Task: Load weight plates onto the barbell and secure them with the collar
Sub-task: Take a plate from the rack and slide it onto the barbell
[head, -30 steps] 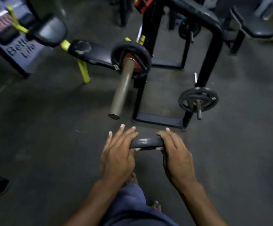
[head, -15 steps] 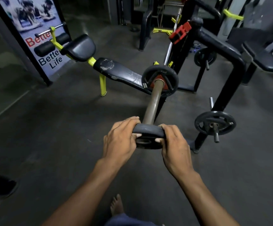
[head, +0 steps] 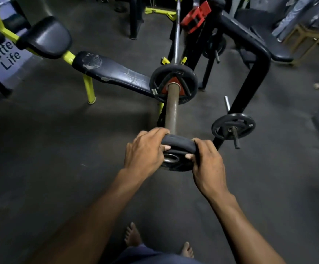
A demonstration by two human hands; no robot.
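A small black weight plate (head: 177, 149) sits at the near end of the barbell sleeve (head: 171, 109), its steel-ringed hole facing me. My left hand (head: 145, 149) grips its left rim and my right hand (head: 206, 159) grips its right rim, fingers curled round the edge. Further up the sleeve a larger black plate (head: 174, 83) with a red centre is seated against the bar's shoulder. The thin chrome bar (head: 177, 31) runs away behind it. A red collar (head: 195, 17) rests on the rack at the top.
A black rack frame (head: 250, 73) stands to the right, with a plate (head: 233, 125) on a storage peg. A black bench with yellow legs (head: 105, 71) lies to the left. My bare feet (head: 134, 237) are on the dark floor below.
I raised the small plate from in front of my legs up to the sleeve's end; it now sits over the tip of the sleeve. Both hands kept their grip.
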